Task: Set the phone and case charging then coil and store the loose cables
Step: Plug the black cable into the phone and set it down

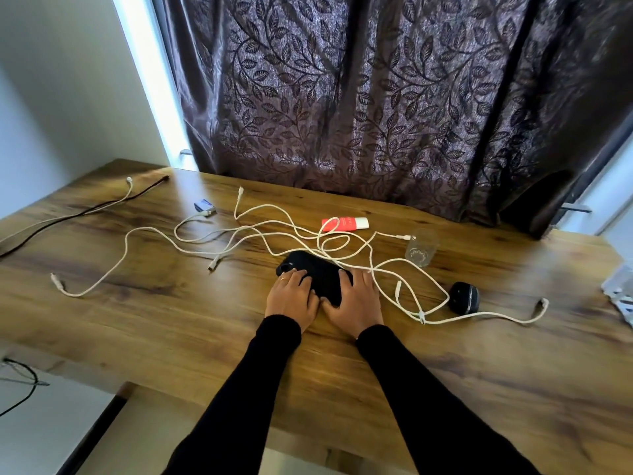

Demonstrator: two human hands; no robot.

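A black phone [317, 269] lies face down at the middle of the wooden table [171, 320]. My left hand [291, 298] grips its near left side and my right hand [356, 299] grips its near right end. Several loose white cables [239, 234] sprawl in tangled loops across the table, some crossing behind the phone and running right to a free plug [543, 303]. A small black earbud case [464, 298] sits to the right, inside a cable loop.
A clear glass [421, 248] stands behind right of the phone. A red and white tube [345, 223] lies near the curtain [376, 97]. A small blue box [205, 206] sits at the back left, and a dark cable [85, 210] runs off the left edge.
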